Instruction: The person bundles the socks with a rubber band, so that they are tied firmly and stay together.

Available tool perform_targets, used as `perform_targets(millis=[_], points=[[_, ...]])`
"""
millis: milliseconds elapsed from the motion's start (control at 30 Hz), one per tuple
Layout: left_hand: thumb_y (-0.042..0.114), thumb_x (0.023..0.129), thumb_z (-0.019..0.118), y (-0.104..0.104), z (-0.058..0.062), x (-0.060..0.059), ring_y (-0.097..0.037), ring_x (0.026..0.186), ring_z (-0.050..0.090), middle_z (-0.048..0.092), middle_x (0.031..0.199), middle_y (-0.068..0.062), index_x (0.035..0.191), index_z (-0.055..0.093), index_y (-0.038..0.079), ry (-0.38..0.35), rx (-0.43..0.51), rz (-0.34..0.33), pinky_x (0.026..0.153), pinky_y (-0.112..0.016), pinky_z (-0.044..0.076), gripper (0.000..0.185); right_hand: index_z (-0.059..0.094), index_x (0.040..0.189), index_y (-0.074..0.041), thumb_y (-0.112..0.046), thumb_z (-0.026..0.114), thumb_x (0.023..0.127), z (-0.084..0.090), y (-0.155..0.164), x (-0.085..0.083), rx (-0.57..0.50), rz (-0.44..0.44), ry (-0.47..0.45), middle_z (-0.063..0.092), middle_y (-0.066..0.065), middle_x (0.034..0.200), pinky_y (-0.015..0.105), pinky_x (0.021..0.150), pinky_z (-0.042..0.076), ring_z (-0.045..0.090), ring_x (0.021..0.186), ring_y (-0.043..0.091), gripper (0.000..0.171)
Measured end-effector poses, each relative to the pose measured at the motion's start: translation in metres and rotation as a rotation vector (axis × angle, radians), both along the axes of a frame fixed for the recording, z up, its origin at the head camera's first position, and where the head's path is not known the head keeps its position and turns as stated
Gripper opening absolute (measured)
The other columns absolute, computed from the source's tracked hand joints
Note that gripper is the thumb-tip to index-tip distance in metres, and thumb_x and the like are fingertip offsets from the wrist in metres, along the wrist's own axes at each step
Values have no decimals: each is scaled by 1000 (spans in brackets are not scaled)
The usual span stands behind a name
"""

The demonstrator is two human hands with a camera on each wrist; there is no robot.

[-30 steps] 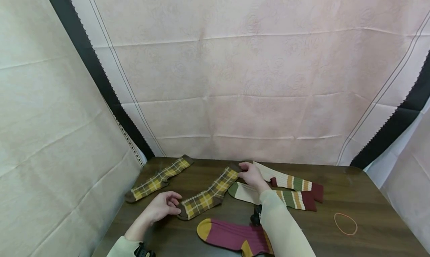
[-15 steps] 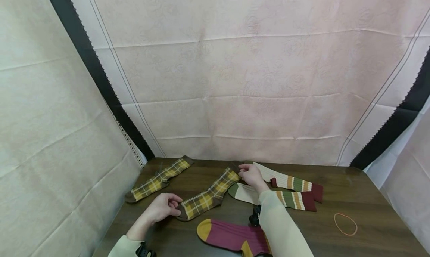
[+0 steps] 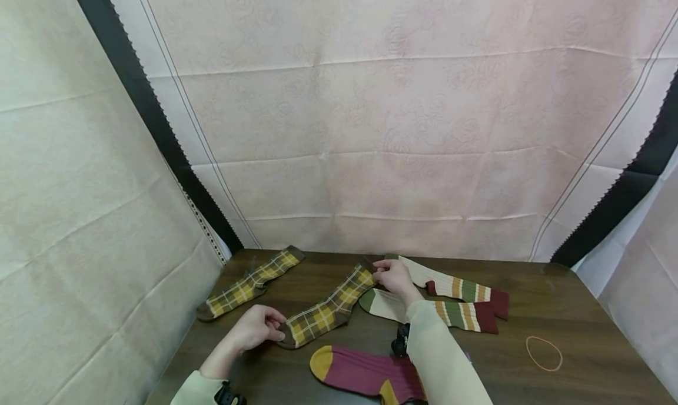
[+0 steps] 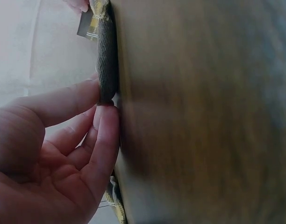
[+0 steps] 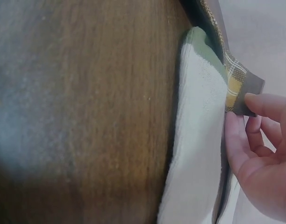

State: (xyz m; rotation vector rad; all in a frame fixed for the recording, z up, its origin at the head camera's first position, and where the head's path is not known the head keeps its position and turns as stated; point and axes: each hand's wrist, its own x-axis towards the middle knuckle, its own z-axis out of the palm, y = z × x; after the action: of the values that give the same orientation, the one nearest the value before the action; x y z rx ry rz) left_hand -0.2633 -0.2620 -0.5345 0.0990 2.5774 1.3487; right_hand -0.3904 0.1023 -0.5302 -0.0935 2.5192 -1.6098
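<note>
Pale cloth backs a dark wooden counter (image 3: 529, 375). Left of the middle plaid sock (image 3: 325, 314) lies its twin (image 3: 249, 281); the left hand (image 3: 254, 328) pinches the middle sock's toe, the right hand (image 3: 394, 275) its cuff (both ends lifted slightly). Striped socks (image 3: 455, 302) lie right of it.

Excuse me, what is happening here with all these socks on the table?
A person is handling one yellow plaid sock by its two ends on a dark wooden table. The left hand pinches the toe end, and the right hand pinches the cuff end. A matching plaid sock lies apart to the left. Two cream striped socks lie to the right, a maroon sock lies nearer the person, and an orange rubber band lies far right.
</note>
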Motion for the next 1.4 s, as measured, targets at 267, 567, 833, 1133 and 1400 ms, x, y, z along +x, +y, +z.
perform_targets(millis=[267, 567, 833, 1133, 1400], points=[[6, 74, 86, 1, 2, 2, -18, 74, 58, 63, 81, -6, 93, 72, 2, 2, -5, -10, 64, -33, 50, 24, 72, 113, -5, -8, 67, 94, -4, 1, -1, -6, -19, 6, 66, 8, 101, 35, 75, 56, 65, 85, 22, 20], [12, 83, 80, -1, 1, 4, -18, 72, 59, 64, 80, -4, 91, 71, 4, 8, -4, -15, 63, -34, 50, 15, 72, 108, -8, -10, 66, 95, -8, 0, -3, 15, -17, 18, 67, 7, 97, 36, 72, 56, 65, 81, 22, 14], [12, 94, 69, -1, -1, 1, -20, 73, 62, 63, 82, -8, 99, 62, 2, -15, 58, 34, 64, -36, 56, 13, 69, 108, -11, -12, 63, 98, -7, -1, -3, 10, -31, 20, 65, 5, 98, 36, 74, 56, 65, 83, 21, 12], [10, 87, 77, -4, 2, 4, -22, 78, 65, 64, 90, -12, 111, 58, -4, -118, 202, 63, 67, -39, 59, 34, 69, 109, -8, -8, 63, 97, -6, -2, -2, 4, -26, 55, 64, 7, 95, 35, 71, 56, 65, 82, 22, 13], [3, 77, 83, -8, 3, 8, -22, 81, 66, 63, 100, -17, 119, 60, -9, -131, 212, 37, 71, -38, 58, 49, 70, 115, -8, -5, 66, 94, -10, -1, -4, 56, -18, 69, 63, 7, 99, 35, 70, 54, 63, 79, 17, 21]])
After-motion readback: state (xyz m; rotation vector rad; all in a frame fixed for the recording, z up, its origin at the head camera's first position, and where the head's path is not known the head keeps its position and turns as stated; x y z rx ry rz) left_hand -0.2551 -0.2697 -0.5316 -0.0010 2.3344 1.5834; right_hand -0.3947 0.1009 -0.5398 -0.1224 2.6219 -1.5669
